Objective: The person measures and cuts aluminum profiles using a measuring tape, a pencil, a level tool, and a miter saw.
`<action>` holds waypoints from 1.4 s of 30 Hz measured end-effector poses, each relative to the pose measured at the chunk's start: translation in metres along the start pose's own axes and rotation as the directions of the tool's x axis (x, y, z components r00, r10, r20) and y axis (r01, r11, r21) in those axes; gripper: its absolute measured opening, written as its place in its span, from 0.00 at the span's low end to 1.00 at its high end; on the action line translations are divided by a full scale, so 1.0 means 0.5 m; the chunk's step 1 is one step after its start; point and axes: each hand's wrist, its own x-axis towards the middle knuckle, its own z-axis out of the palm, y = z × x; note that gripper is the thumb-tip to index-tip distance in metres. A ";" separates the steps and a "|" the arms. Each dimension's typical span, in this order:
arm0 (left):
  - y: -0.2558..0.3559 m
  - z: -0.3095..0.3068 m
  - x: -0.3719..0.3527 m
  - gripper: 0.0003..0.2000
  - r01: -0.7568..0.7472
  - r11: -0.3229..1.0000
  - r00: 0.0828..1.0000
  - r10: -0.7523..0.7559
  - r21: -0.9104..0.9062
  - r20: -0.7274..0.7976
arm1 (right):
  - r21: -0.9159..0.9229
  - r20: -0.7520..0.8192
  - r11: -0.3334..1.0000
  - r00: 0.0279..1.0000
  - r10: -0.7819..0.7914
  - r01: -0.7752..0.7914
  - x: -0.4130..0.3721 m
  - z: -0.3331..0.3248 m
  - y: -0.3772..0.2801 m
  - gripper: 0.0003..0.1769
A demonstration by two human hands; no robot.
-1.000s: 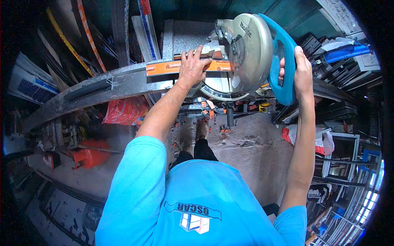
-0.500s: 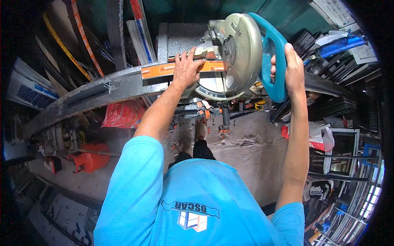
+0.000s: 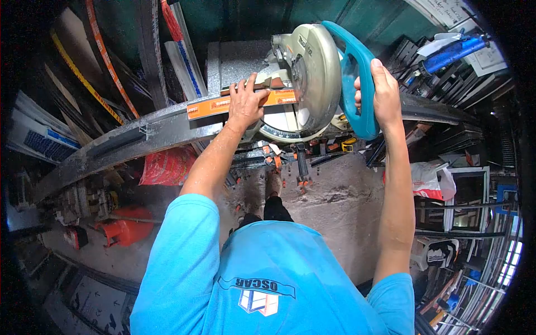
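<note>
A miter saw point(image 3: 315, 72) with a pale housing and round blade guard stands on the bench, its teal handle point(image 3: 365, 84) on the right. My right hand point(image 3: 382, 95) is wrapped round that handle. Under the guard runs a profile with an orange film strip point(image 3: 209, 108), lying along the fence. My left hand point(image 3: 245, 103) presses on the profile left of the guard, its fingers over the top and the thumb pointing towards the blade. The guard hides the blade and the right end of the profile.
A long metal beam point(image 3: 117, 134) extends left from the saw. Profiles lean behind it. Below are a red bag point(image 3: 166, 161), a red container point(image 3: 125, 226) and orange scraps on the floor point(image 3: 335, 206). A white-framed window unit point(image 3: 468, 198) stands at right, near a blue roll point(image 3: 455, 54).
The camera view has shifted a little, so saw, profile and both hands appear slightly further left. Both hands keep their places on the profile and the handle.
</note>
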 end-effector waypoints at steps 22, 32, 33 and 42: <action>-0.004 0.005 0.000 0.25 0.000 1.000 1.000 -0.001 -0.031 -0.017 | -0.004 0.005 0.999 0.999 -0.050 0.050 -0.008 0.003 0.013 0.29; -0.004 0.005 0.001 0.29 0.015 1.000 1.000 -0.015 0.002 0.021 | -0.022 -0.002 0.998 0.998 -0.066 0.066 -0.012 0.005 0.018 0.30; -0.005 0.008 0.001 0.29 0.012 1.000 1.000 -0.012 -0.001 0.013 | -0.021 -0.001 0.998 0.998 -0.067 0.067 -0.011 0.006 0.017 0.30; -0.007 0.010 0.001 0.29 -0.001 1.000 1.000 0.001 0.005 0.003 | -0.017 -0.017 0.998 0.998 -0.064 0.064 -0.016 0.008 0.015 0.29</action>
